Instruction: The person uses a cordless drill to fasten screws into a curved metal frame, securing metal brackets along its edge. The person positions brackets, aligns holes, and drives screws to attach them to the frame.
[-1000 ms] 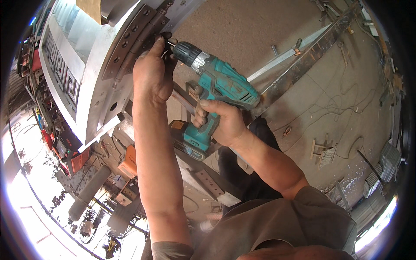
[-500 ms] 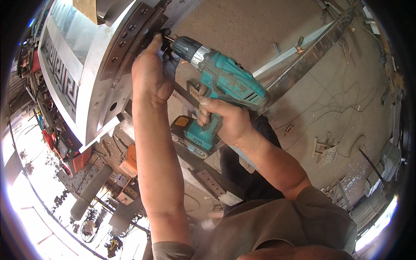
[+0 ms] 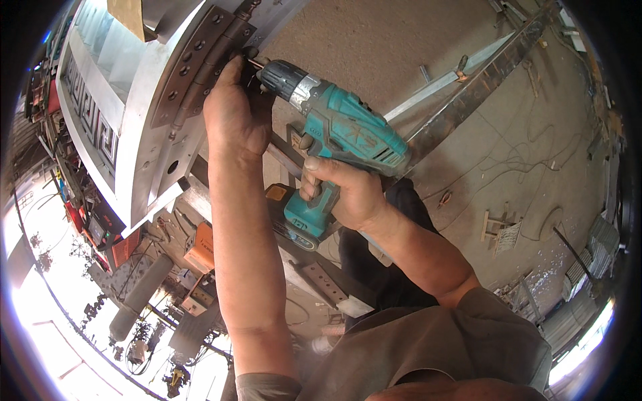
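Driving a screw into the brown hinge on the grey door panel, I gripped the teal cordless drill in my right hand, fingers wrapped around its handle; my left hand, fingers pinched, steadied the bit at the hinge. Next, I judged, firm straight pressure was needed.

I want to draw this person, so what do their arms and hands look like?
Both hands are bare: no gloves, rings or watch show on the left hand or the right hand. The forearms are bare too. Short sleeves of a grey-brown shirt end above the elbows. No markings or bands show on the arms.
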{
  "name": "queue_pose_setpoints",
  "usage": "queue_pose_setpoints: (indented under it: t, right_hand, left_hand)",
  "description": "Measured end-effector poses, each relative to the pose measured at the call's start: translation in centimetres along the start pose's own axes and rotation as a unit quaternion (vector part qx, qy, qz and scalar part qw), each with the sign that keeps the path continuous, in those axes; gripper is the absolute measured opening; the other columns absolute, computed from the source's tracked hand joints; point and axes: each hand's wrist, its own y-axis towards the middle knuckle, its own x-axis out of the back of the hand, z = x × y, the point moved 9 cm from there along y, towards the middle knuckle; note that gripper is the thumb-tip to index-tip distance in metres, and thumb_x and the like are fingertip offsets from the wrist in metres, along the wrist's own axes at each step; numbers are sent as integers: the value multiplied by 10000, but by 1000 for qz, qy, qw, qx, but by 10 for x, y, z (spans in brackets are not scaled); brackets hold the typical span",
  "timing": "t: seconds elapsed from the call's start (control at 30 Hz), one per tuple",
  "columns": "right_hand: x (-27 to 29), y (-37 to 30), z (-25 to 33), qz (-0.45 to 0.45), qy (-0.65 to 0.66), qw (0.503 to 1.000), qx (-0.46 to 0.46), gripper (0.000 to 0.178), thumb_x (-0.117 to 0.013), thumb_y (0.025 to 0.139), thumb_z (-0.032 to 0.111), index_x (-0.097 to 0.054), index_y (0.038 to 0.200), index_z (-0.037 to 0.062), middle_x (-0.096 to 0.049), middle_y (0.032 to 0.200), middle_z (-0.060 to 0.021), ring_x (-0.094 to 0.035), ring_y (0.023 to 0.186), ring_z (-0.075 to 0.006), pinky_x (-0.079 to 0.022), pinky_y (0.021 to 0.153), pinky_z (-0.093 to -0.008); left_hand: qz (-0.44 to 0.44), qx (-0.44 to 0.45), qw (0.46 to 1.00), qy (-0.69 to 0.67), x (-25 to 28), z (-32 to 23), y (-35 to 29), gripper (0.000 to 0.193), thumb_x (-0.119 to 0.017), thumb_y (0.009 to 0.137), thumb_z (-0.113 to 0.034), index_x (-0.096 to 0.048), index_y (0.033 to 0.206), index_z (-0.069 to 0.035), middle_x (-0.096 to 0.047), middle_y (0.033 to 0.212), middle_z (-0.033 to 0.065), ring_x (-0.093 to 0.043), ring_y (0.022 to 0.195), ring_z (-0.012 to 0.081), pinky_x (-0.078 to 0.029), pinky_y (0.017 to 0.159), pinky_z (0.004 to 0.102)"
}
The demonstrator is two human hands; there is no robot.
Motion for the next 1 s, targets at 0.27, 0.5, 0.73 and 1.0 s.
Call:
queue_pose_setpoints:
  t: [0.27, 0.5, 0.73, 1.0]
  right_hand:
    - [0, 2, -3, 21, 30, 999, 5, 223, -694, 937, 60, -633, 1151, 37, -642, 772, -35, -627, 682, -142, -509, 668, -298]
    - [1, 1, -9, 13, 66, 998, -13, 213, -713, 932, 70, -637, 1128, 39, -648, 784, -36, -631, 684, -141, -510, 673, -299]
    - [-2, 1, -24, 10, 93, 995, -44, 224, -702, 935, 100, -602, 1134, 80, -569, 775, -29, -572, 713, -178, -500, 732, -369]
    - [-2, 4, -30, 12, 141, 989, -40, 183, -724, 936, 78, -637, 1096, 62, -629, 788, -32, -621, 683, -149, -517, 685, -328]
  left_hand:
    - [7, -9, 999, 32, 3, -1, 1, 171, -570, 1060, -134, -624, 1169, -14, -638, 1018, 81, -619, 894, 207, -572, 815, 393]
    - [12, -14, 999, 39, 4, -2, 1, 197, -591, 1052, -131, -623, 1206, -13, -649, 1066, 77, -614, 890, 200, -566, 807, 384]
    - [-5, -14, 998, 57, 5, -5, 2, 216, -597, 1039, -96, -636, 1218, 19, -677, 1096, 89, -627, 913, 190, -548, 807, 344]
    - [-11, -5, 997, 80, 5, -9, 0, 220, -604, 1033, -88, -641, 1216, 27, -682, 1099, 93, -630, 923, 183, -532, 798, 330]
